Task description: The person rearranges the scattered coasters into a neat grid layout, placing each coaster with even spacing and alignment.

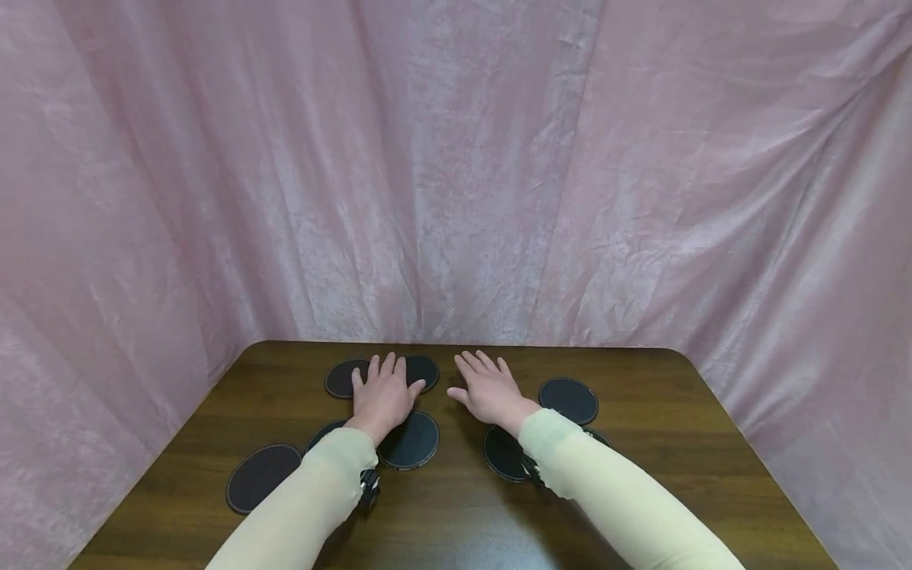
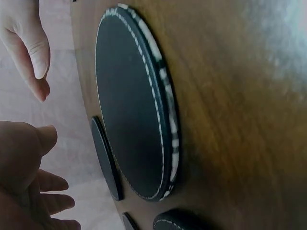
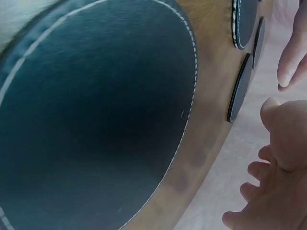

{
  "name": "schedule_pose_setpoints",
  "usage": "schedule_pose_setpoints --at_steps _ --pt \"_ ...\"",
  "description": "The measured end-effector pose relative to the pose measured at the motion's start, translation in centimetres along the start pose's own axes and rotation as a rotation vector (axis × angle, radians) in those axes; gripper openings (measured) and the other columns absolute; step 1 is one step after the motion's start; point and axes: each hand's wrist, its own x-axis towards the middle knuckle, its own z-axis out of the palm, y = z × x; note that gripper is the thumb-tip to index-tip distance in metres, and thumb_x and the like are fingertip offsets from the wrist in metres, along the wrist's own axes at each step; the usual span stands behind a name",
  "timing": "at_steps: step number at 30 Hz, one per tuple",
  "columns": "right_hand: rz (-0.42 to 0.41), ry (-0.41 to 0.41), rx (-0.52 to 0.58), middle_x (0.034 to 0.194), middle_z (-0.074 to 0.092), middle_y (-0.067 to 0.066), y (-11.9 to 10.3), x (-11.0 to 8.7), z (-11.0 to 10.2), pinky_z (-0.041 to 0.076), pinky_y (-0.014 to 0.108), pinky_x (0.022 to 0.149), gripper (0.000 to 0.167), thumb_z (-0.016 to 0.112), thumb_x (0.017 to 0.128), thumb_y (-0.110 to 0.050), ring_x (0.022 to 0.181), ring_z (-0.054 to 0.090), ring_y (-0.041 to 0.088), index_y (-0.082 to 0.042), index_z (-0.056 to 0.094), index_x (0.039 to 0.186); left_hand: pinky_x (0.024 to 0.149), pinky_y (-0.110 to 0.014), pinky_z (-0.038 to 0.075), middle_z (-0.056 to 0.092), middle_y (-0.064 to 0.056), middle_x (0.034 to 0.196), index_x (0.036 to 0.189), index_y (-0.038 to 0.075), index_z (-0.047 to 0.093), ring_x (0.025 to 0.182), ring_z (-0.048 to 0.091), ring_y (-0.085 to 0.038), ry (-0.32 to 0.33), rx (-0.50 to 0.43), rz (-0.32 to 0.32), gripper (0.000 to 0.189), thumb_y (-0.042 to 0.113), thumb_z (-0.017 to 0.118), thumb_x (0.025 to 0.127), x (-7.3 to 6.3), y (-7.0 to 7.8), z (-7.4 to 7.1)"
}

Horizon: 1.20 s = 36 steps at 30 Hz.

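My left hand [image 1: 385, 396] is held above the left group of round black coasters, palm down with fingers spread. It overlaps the far-left coaster [image 1: 343, 380] and its neighbour [image 1: 425, 372]; a nearer coaster [image 1: 412, 441] lies beside its wrist. My right hand [image 1: 490, 393] reaches out flat, fingers extended, left of another coaster [image 1: 568, 399]. Under its wrist is a coaster [image 1: 503, 454] partly covered by the sleeve. Neither hand holds anything. White stitching rings the big coaster [image 2: 129, 105] in the left wrist view, and its side shows a black-and-white pattern.
The coasters lie on a brown wooden table [image 1: 456, 507] with rounded far corners. One coaster [image 1: 262, 477] is near the left edge, and others are partly hidden by my sleeves. A pink curtain [image 1: 456, 174] hangs behind the table and along both sides.
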Motion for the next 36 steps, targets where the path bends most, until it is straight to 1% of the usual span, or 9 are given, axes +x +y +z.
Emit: schedule_pose_setpoints --at_steps 7,15,18,20,28,31,36 --pt "-0.001 -0.054 -0.019 0.181 0.028 0.009 -0.5 1.3 0.9 0.014 0.062 0.132 0.075 0.051 0.115 -0.054 0.168 0.019 0.033 -0.014 0.03 0.175 0.125 -0.077 0.014 0.036 -0.022 0.175 0.167 0.002 0.044 0.164 0.021 -0.049 -0.014 0.003 -0.02 0.072 0.05 0.056 0.115 0.6 -0.5 -0.1" --pt "-0.024 -0.081 -0.001 0.18 0.031 0.012 -1.8 1.3 0.1 0.016 0.062 0.132 0.071 0.053 0.117 -0.048 0.167 0.022 0.035 -0.01 0.035 0.173 0.125 -0.077 0.013 0.037 -0.022 0.175 0.167 0.002 0.045 0.164 0.021 -0.05 -0.04 -0.007 -0.046 0.069 0.048 0.055 0.116 1.1 -1.0 0.3" --pt "-0.037 -0.096 -0.013 0.18 0.031 0.011 -2.2 1.5 0.2 0.016 0.062 0.132 0.071 0.052 0.117 -0.049 0.167 0.023 0.034 -0.011 0.035 0.173 0.125 -0.077 0.013 0.037 -0.022 0.174 0.166 0.002 0.046 0.164 0.022 -0.05 -0.053 -0.011 -0.055 0.068 0.047 0.056 0.116 1.3 -1.2 0.5" --pt "-0.043 -0.096 -0.021 0.179 0.032 0.01 -2.4 1.8 0.5 0.018 0.062 0.131 0.071 0.053 0.116 -0.05 0.167 0.025 0.034 -0.011 0.037 0.173 0.125 -0.077 0.013 0.038 -0.022 0.174 0.166 0.003 0.047 0.164 0.022 -0.051 -0.056 -0.013 -0.058 0.067 0.047 0.056 0.116 1.3 -1.2 0.5" --pt "-0.059 -0.123 -0.066 0.18 0.03 0.006 -2.0 3.3 3.2 0.015 0.063 0.132 0.073 0.05 0.115 -0.056 0.168 0.021 0.031 -0.015 0.036 0.174 0.125 -0.078 0.014 0.041 -0.022 0.172 0.163 0.005 0.052 0.162 0.025 -0.051 -0.077 0.002 -0.063 0.062 0.044 0.058 0.115 1.6 -1.4 0.8" --pt "-0.063 -0.13 -0.072 0.18 0.032 0.005 -2.1 3.4 3.3 0.016 0.063 0.131 0.071 0.05 0.115 -0.055 0.167 0.023 0.031 -0.015 0.038 0.173 0.124 -0.079 0.014 0.045 -0.022 0.17 0.163 0.006 0.053 0.161 0.028 -0.051 -0.088 0.013 -0.061 0.061 0.043 0.058 0.115 1.4 -1.5 0.8" --pt "-0.053 -0.175 -0.088 0.18 0.031 0.003 -2.3 3.5 3.2 0.016 0.061 0.132 0.07 0.05 0.115 -0.055 0.168 0.023 0.029 -0.017 0.038 0.173 0.124 -0.079 0.012 0.05 -0.021 0.167 0.161 0.006 0.055 0.161 0.03 -0.049 -0.099 0.016 -0.052 0.059 0.043 0.057 0.116 1.2 -1.7 0.9"
